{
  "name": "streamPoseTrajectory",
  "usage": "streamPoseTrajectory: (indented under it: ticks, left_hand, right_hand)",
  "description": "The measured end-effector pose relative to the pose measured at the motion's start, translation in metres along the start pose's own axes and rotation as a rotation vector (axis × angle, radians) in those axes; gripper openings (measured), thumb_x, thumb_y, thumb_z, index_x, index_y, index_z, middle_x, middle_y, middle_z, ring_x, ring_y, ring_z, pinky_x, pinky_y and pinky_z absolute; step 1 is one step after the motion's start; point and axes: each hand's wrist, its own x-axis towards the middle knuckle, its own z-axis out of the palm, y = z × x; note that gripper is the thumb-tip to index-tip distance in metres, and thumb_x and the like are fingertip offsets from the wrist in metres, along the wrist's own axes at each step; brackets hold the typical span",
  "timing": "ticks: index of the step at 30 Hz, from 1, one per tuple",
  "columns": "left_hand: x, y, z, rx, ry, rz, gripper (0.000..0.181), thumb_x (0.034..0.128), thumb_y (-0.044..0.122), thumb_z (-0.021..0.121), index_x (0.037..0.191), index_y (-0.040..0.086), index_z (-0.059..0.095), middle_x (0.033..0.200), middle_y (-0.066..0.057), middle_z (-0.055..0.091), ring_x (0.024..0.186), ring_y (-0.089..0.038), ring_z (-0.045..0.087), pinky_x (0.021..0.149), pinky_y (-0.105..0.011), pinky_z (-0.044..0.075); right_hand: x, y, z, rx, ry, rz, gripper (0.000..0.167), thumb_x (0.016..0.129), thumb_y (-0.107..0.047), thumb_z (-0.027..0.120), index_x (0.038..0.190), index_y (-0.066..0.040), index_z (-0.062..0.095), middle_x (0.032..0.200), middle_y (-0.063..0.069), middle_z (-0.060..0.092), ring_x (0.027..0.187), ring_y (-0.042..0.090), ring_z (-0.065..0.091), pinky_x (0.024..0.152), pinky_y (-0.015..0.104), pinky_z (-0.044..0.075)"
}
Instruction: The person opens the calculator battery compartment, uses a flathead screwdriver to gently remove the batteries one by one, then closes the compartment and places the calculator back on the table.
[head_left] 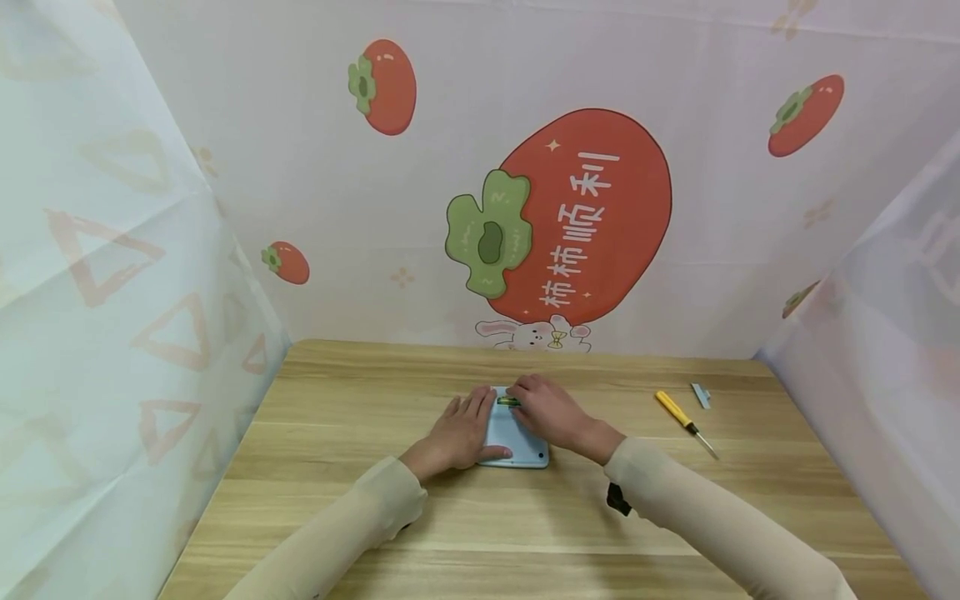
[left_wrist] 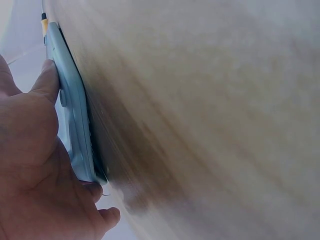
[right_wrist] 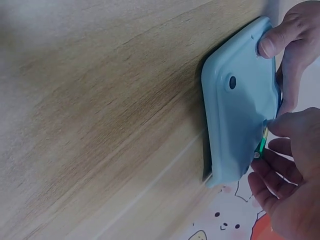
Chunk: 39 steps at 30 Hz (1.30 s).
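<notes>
A flat light blue plastic device with rounded corners lies on the wooden table, its back facing up. Near its far end a green battery sits at a slot in the back; the right wrist view shows this battery too. My right hand pinches the battery between thumb and fingertips. On the device's left side, my left hand holds it, thumb across the near part of the back and fingers at the far left edge. The fingers partly cover the slot, so how far the battery is seated is hidden.
To the right lies a yellow-handled screwdriver, its shaft pointing toward the near right. Beyond it is a small light blue cover. A printed cloth backdrop rises behind the table, with cloth at both sides.
</notes>
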Motion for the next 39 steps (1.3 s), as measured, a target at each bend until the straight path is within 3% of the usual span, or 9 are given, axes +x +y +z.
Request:
streamPoseTrajectory:
  ticks: [11,20,27,34,39]
  left_hand:
    - [-0.001,-0.001,0.003,-0.01,0.034,0.027,0.108,0.0973,0.071,0.059,0.167,0.001,0.016,0.171,-0.019,0.021,0.155,-0.036,0.034,0.126,-0.061,0.026]
    - [-0.003,0.005,-0.003,-0.003,0.026,0.017,0.105,0.0988,0.068,0.06,0.167,0.0,0.017,0.171,-0.02,0.022,0.157,-0.036,0.031,0.126,-0.06,0.027]
    - [-0.006,0.007,-0.01,0.014,0.02,0.016,0.105,0.0981,0.068,0.061,0.165,0.0,0.02,0.168,-0.02,0.025,0.154,-0.036,0.035,0.125,-0.06,0.03]
    - [-0.008,0.01,-0.016,0.023,0.014,0.01,0.103,0.0988,0.068,0.06,0.166,0.0,0.022,0.169,-0.02,0.026,0.155,-0.034,0.034,0.125,-0.058,0.03]
    - [-0.007,0.008,-0.012,0.025,0.013,0.006,0.104,0.0983,0.067,0.062,0.165,-0.001,0.021,0.169,-0.02,0.025,0.154,-0.036,0.035,0.125,-0.06,0.029]
  right_hand:
    - [0.007,-0.005,0.002,-0.009,-0.011,0.053,0.025,0.098,-0.013,0.077,0.121,-0.003,0.077,0.115,0.012,0.073,0.108,0.026,0.069,0.098,0.043,0.059]
    - [0.015,-0.008,-0.002,0.031,0.022,0.039,0.011,0.094,-0.003,0.077,0.104,0.0,0.081,0.095,0.012,0.073,0.087,0.024,0.072,0.075,0.038,0.062]
    - [0.021,-0.009,-0.004,0.04,0.005,0.062,0.006,0.094,-0.002,0.077,0.097,-0.001,0.082,0.09,0.009,0.072,0.079,0.018,0.068,0.07,0.035,0.06]
    - [0.028,-0.013,-0.008,-0.026,-0.057,0.091,0.016,0.097,0.0,0.07,0.088,-0.005,0.081,0.078,0.003,0.064,0.065,0.015,0.052,0.057,0.028,0.045]
    - [0.033,-0.011,-0.01,0.017,-0.073,0.095,0.028,0.096,0.006,0.069,0.071,-0.008,0.073,0.067,-0.001,0.053,0.06,0.013,0.043,0.054,0.025,0.034]
